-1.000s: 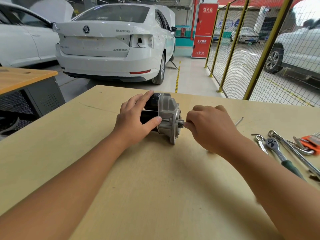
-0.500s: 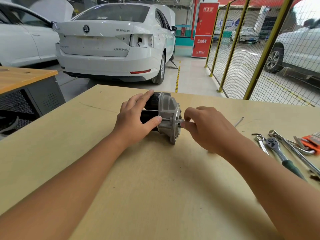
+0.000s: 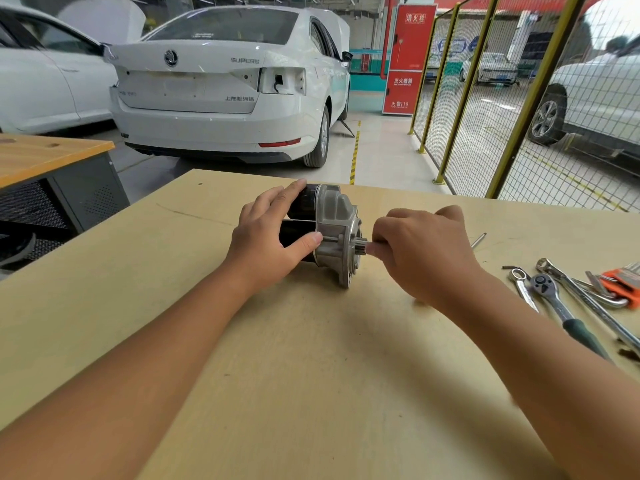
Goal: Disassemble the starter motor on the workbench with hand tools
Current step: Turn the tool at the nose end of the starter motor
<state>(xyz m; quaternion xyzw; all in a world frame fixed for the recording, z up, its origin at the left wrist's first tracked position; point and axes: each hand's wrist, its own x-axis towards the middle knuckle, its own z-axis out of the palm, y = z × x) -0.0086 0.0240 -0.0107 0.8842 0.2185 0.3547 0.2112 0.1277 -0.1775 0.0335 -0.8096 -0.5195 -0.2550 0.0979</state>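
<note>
Your counter (image 3: 311,358) is a broad sheet of pale, matte plywood, and the starter motor (image 3: 325,233) lies on its side near the far middle of it, drive end facing right. Your left hand (image 3: 273,237) is spread over the two black cylinders, fingers across the top and thumb pressed against the seam where they meet the housing. Keep that downward pressure steady, because a round body on smooth wood will likely roll the moment you twist at the nose.

The nose housing (image 3: 337,216) is cast aluminium, grey and slightly grainy, flaring to a flat mounting flange. Your right hand (image 3: 419,251) is curled, thumb and fingertips pinching at the small toothed pinion (image 3: 360,245) that pokes from it; you may be holding a slim tool there, but the fingers hide it. Work along the shaft's line, not across it.

To the right lie a ratchet wrench (image 3: 557,303) with a dark green grip, polished combination spanners (image 3: 588,299), an orange holder of hex keys (image 3: 623,282), and a thin steel rod (image 3: 479,240) just behind your knuckles.
</note>
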